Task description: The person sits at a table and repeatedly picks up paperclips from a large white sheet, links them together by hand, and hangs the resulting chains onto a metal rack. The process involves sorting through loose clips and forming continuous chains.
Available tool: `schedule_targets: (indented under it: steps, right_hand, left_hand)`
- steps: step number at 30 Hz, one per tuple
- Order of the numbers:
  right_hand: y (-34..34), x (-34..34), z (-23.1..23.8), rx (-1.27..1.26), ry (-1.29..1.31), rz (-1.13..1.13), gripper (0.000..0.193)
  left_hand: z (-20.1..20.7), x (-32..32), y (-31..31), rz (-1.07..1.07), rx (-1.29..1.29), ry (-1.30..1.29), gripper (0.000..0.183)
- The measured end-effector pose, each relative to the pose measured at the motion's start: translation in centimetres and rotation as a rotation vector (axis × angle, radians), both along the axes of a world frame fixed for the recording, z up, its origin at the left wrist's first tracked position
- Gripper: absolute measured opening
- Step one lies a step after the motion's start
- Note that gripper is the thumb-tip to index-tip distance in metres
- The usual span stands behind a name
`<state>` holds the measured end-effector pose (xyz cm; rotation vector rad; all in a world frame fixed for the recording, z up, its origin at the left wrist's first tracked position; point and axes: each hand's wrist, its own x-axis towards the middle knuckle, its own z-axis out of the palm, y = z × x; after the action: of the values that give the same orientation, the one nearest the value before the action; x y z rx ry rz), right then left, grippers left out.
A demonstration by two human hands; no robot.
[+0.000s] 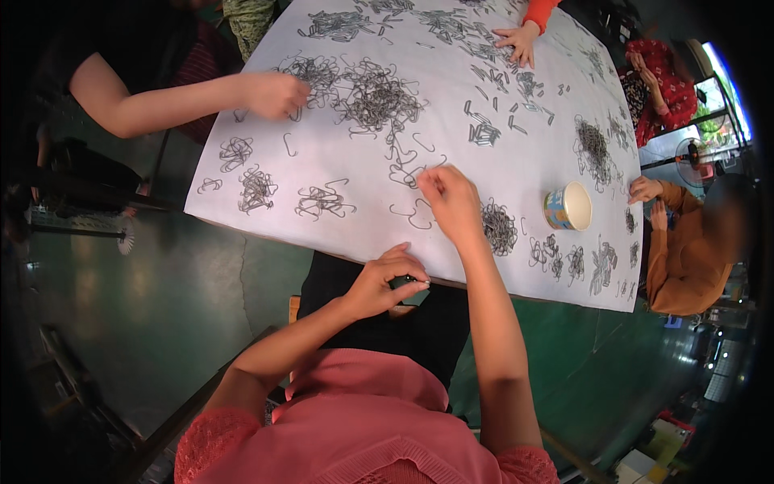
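My right hand (451, 202) is over the white-covered table, its fingers pinched together beside a few loose S-shaped wire hooks (403, 173). Whatever is in that pinch, if anything, is hidden. Thumb and forefinger of my left hand (385, 282) close into a ring at the table's near edge. A tiny bright spot shows at their tips, too small to name. Just left of my right hand lie a few thin bent hooks (414, 214). A dense heap of hooks (498, 228) sits right of my right wrist, and a larger tangled pile (375, 97) lies farther off.
Small hook piles (324, 200) line the near left side. A paper cup (568, 206) stands on the right, near another pile (592, 149). Straighter metal pieces (484, 133) are scattered farther back. Co-workers' hands (278, 95) reach in from the left, the far side and the right.
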<state>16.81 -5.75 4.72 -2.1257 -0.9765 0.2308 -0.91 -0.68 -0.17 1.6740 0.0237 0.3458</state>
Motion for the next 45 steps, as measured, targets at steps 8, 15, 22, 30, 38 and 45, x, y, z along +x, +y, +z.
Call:
schedule_targets:
  steps: [8,15,22,30,38,45]
  right_hand:
    - [9.5,3.4,-0.2,-0.674,-0.037,-0.02,0.014]
    - [9.3,2.6,-0.8,-0.726,-0.258,0.026,0.016]
    - [8.5,2.7,-0.7,-0.685,-0.221,0.002,0.02]
    - [8.2,4.9,-0.2,-0.604,-0.167,0.016,0.017]
    - [8.0,7.0,0.4,-0.58,-0.096,-0.023,0.015]
    - [9.7,6.3,-0.5,-0.701,-0.107,0.093,0.015]
  left_hand:
    - [-0.5,-0.1,0.2,-0.033,-0.039,-0.028,0.009]
    - [-0.8,-0.1,0.3,-0.054,-0.046,-0.054,0.007]
    - [-0.6,-0.2,0.5,-0.057,-0.037,-0.069,0.008]
    - [-0.5,-0.3,0.6,-0.079,-0.031,-0.024,0.008]
    - [-0.5,-0.3,0.5,-0.086,-0.031,-0.037,0.008]
    - [-0.4,-0.2,0.3,-0.072,-0.009,-0.052,0.009]
